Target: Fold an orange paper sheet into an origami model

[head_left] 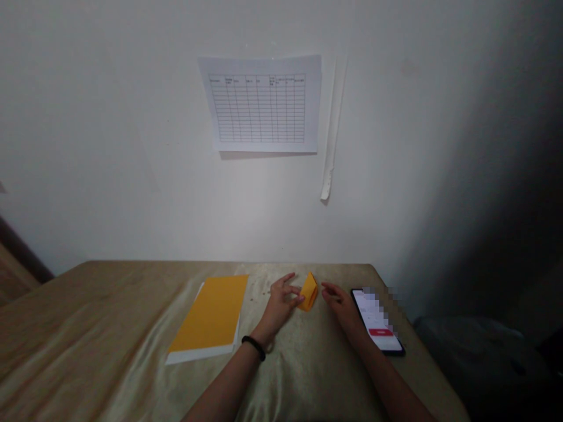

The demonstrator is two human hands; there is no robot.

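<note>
A small folded piece of orange-yellow paper (309, 292) stands tilted over the cloth-covered table. My left hand (281, 299) pinches its left edge between thumb and fingers, and a black band circles that wrist. To the right of the folded paper, my right hand (341, 302) hangs apart from it, fingers partly stretched out and holding nothing. Further left lies a flat orange-yellow sheet (215, 313) on top of white paper (202, 354).
A phone (373, 316) with a lit screen lies right of my right hand. The table has a shiny gold-beige cloth (132, 316). On the white wall behind hang a printed table sheet (266, 105) and a loose white strip (332, 129).
</note>
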